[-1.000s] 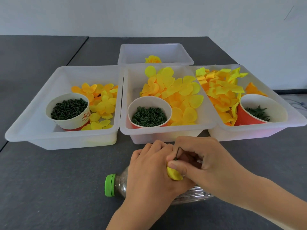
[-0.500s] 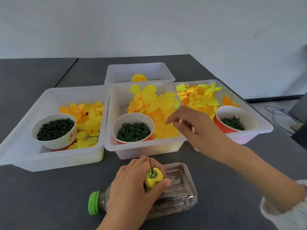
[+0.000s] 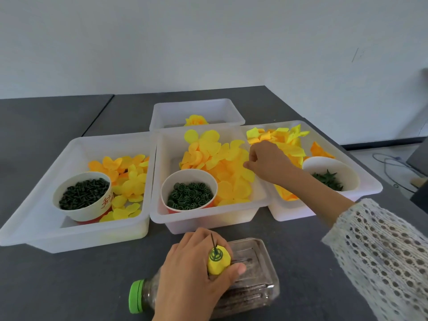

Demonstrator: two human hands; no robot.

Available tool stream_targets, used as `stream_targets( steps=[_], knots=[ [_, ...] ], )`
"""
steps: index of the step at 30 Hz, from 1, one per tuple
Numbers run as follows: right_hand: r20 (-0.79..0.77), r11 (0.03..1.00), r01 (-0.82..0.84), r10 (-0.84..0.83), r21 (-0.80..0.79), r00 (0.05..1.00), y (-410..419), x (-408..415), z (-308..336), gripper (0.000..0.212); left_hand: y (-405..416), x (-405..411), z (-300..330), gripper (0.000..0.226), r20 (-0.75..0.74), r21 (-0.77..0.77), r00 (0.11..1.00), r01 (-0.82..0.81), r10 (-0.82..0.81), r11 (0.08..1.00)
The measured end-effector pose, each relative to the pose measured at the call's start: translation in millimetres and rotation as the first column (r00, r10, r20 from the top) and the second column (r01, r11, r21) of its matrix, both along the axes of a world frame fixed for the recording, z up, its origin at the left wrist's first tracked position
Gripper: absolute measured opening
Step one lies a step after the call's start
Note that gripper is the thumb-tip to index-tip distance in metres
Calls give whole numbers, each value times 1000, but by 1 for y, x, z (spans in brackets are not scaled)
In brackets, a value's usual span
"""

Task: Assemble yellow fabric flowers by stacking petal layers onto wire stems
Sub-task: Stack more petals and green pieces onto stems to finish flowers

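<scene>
The left hand (image 3: 196, 272) is gripping the yellow bud (image 3: 218, 260) on its thin wire stem (image 3: 213, 242) at six o'clock, while the right hand (image 3: 268, 162), fingers curled, is reaching at one o'clock into the light, floppy yellow fabric petals (image 3: 227, 158), probably best pinched by an edge.

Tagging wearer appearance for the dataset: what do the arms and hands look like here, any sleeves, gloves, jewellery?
Both hands are bare: no gloves, and no rings or watch that the frame shows. The right hand comes from a bare forearm; higher up is a loose, pale open-knit sleeve with a lacy pattern of holes, off-white with faint pastel flecks. The left hand and wrist show no sleeve in frame.
</scene>
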State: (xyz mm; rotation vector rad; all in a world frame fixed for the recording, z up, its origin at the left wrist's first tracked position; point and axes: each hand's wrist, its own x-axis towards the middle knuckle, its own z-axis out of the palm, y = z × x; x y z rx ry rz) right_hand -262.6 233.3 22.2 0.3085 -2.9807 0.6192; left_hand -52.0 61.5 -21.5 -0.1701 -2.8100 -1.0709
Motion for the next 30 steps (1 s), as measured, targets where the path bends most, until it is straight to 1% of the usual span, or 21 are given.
stream_targets(
  steps=[3, 6, 7, 8, 9, 10, 11, 12, 14, 16, 17, 18, 19, 21, 23, 24, 25, 28, 29, 30],
  knots=[
    [91, 998, -34, 40, -60, 995, 6, 6, 16, 33, -4, -2, 3, 63, 38, 12, 998, 55, -55, 998],
    [163, 983, -33, 63, -182, 985, 16, 13, 37, 23, -17, 0, 6, 92, 122, 21, 981, 150, -151, 988],
    [171, 971, -30, 72, -238, 983, 20, 16, 43, 18, -19, -1, 7, 103, 137, 71, 971, 185, -193, 980],
    [171, 952, -26, 81, -304, 982, 24, 19, 49, 14, -20, -3, 7, 111, 126, 160, 965, 208, -229, 965],
    [158, 932, -23, 85, -362, 984, 27, 22, 55, 11, -21, -5, 8, 115, 99, 275, 969, 194, -228, 942],
    [132, 917, -22, 82, -398, 988, 31, 25, 59, 10, -23, -6, 10, 118, 88, 412, 978, 139, -191, 901],
    [102, 907, -26, 76, -420, 992, 32, 28, 62, 11, -26, -7, 13, 121, 81, 517, 984, 96, -160, 851],
    [73, 895, -37, 77, -445, 994, 33, 31, 63, 13, -30, -9, 14, 119, 56, 589, 989, 75, -133, 805],
    [13, 853, -81, 102, -516, 995, 31, 37, 62, 15, -36, -10, 22, 106, -42, 610, 994, 107, -103, 785],
    [-72, 800, -151, 134, -581, 988, 25, 44, 62, 18, -42, -8, 35, 79, -155, 602, 986, 137, -53, 786],
    [-113, 772, -186, 148, -608, 982, 20, 49, 63, 19, -43, -11, 42, 62, -182, 601, 983, 122, -14, 789],
    [-146, 739, -222, 167, -636, 975, 16, 54, 64, 19, -43, -16, 49, 50, -185, 603, 983, 95, 22, 792],
    [-172, 701, -258, 192, -665, 966, 11, 59, 66, 19, -43, -23, 55, 44, -172, 604, 984, 68, 46, 794],
    [-195, 619, -316, 256, -719, 947, 2, 71, 69, 20, -42, -42, 65, 47, -96, 611, 994, 19, 50, 792],
    [-190, 540, -348, 327, -766, 926, -6, 84, 70, 21, -39, -57, 74, 60, 11, 594, 1000, 7, -17, 804],
    [-181, 503, -356, 364, -787, 914, -10, 90, 71, 21, -37, -63, 78, 63, 52, 604, 997, 20, -64, 796],
    [-168, 469, -358, 398, -808, 902, -14, 96, 71, 21, -34, -66, 82, 59, 79, 628, 992, 24, -94, 778],
    [-112, 400, -302, 433, -865, 894, -20, 112, 72, 20, -27, -67, 92, 38, 82, 696, 994, -1, -78, 718],
    [-84, 382, -265, 429, -885, 899, -20, 117, 72, 23, -27, -64, 94, 32, 53, 716, 997, 4, -60, 698],
    [-52, 375, -231, 429, -898, 902, -19, 124, 72, 33, -26, -60, 96, 26, 9, 729, 999, 24, -44, 684]
  ],
)
